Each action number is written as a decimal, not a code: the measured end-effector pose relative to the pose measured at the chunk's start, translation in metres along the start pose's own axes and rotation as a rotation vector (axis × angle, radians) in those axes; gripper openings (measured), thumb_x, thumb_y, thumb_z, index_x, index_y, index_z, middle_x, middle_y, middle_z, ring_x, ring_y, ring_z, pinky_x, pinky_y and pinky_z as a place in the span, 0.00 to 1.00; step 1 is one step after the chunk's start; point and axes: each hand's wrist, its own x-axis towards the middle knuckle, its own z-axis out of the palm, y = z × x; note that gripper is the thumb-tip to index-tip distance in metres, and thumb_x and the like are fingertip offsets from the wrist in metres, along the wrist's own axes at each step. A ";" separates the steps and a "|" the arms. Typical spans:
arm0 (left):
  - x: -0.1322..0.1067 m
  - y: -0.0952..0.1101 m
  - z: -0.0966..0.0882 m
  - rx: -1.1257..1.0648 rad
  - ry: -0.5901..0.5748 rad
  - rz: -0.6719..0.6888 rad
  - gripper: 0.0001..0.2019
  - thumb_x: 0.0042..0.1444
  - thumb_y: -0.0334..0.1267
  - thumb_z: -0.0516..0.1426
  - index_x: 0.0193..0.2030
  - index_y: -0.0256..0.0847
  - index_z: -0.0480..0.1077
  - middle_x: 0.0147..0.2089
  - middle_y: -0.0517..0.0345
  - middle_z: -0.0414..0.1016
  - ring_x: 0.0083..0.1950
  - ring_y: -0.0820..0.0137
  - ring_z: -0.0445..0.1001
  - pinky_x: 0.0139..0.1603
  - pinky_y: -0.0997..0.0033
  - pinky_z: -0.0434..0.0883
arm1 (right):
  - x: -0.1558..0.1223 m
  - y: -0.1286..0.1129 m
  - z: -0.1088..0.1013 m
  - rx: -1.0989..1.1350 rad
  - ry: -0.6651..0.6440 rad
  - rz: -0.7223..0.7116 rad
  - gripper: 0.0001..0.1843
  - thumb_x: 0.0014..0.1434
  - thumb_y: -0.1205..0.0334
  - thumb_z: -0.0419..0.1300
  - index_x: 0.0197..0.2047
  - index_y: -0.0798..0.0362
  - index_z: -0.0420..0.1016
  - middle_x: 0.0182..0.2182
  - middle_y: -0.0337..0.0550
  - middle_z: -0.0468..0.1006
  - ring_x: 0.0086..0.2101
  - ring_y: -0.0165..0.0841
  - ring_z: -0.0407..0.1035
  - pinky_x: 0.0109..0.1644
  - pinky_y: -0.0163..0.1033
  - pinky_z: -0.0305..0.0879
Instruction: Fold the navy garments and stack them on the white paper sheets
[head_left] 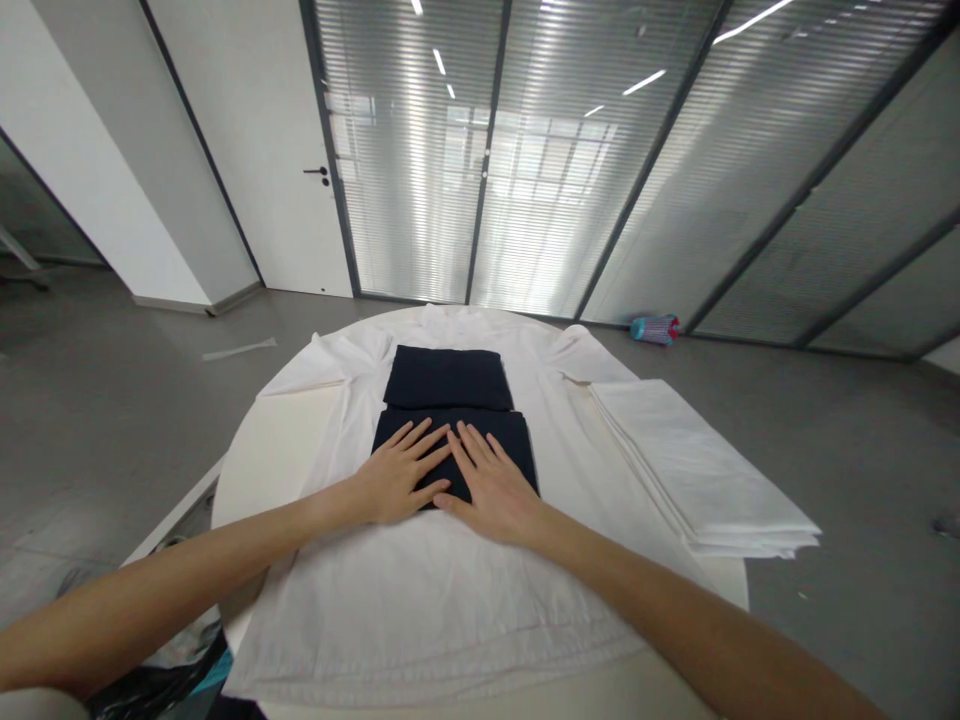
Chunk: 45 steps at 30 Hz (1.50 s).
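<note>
A white T-shirt (pixel 442 600) lies spread flat over the table, its sleeves out to both sides at the far end. On its middle rests a dark navy folded cloth (pixel 448 378), in two sections with a crease or gap between them. My left hand (pixel 401 475) lies flat on the left part of the nearer section, fingers spread. My right hand (pixel 495 490) presses flat on the right part of that section, fingers stretched out. The fingertips of both hands nearly meet over the cloth. Neither hand grasps anything.
A stack of folded white cloth (pixel 697 465) sits at the table's right, its corner overhanging the edge. The round pale table (pixel 281 450) shows at left. Bags and other items lie below at lower left. A blue and pink bundle (pixel 654 329) lies by the glass wall.
</note>
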 end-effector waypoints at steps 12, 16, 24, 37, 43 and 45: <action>-0.054 -0.021 -0.041 0.030 0.076 0.175 0.25 0.65 0.49 0.56 0.66 0.44 0.64 0.62 0.46 0.70 0.60 0.58 0.71 0.60 0.56 0.69 | -0.065 0.058 -0.038 -0.116 0.203 -0.234 0.19 0.64 0.52 0.61 0.52 0.56 0.78 0.56 0.56 0.74 0.55 0.44 0.68 0.60 0.53 0.64; -0.061 -0.019 -0.043 0.156 0.214 0.340 0.11 0.66 0.33 0.55 0.52 0.38 0.72 0.43 0.49 0.77 0.42 0.64 0.76 0.45 0.62 0.75 | -0.064 0.047 -0.043 -0.241 0.292 -0.295 0.06 0.60 0.66 0.61 0.40 0.52 0.80 0.37 0.45 0.80 0.41 0.38 0.71 0.60 0.56 0.60; -0.078 -0.026 -0.054 0.160 0.255 0.417 0.15 0.65 0.25 0.51 0.56 0.37 0.69 0.43 0.48 0.78 0.44 0.64 0.77 0.46 0.62 0.77 | -0.064 0.039 -0.047 -0.333 0.304 -0.306 0.04 0.61 0.66 0.61 0.37 0.51 0.78 0.36 0.44 0.78 0.40 0.38 0.70 0.59 0.54 0.59; -0.078 -0.033 -0.055 0.051 0.379 0.343 0.08 0.64 0.29 0.54 0.48 0.38 0.72 0.44 0.49 0.80 0.45 0.65 0.79 0.48 0.62 0.77 | -0.061 0.040 -0.054 -0.232 0.450 -0.359 0.09 0.63 0.72 0.54 0.36 0.53 0.74 0.35 0.43 0.79 0.38 0.34 0.72 0.55 0.49 0.62; -0.077 -0.030 -0.068 -0.085 0.452 0.277 0.08 0.61 0.26 0.56 0.46 0.40 0.71 0.42 0.51 0.80 0.46 0.67 0.78 0.48 0.65 0.76 | -0.065 0.038 -0.058 -0.044 0.529 -0.318 0.08 0.62 0.69 0.55 0.39 0.50 0.75 0.39 0.45 0.80 0.42 0.36 0.73 0.51 0.47 0.65; -0.067 -0.032 -0.074 -0.134 0.501 0.168 0.07 0.61 0.28 0.55 0.44 0.40 0.71 0.42 0.52 0.79 0.45 0.67 0.78 0.47 0.65 0.75 | -0.056 0.039 -0.064 0.059 0.566 -0.231 0.08 0.62 0.68 0.54 0.40 0.49 0.74 0.38 0.45 0.80 0.41 0.37 0.73 0.51 0.47 0.65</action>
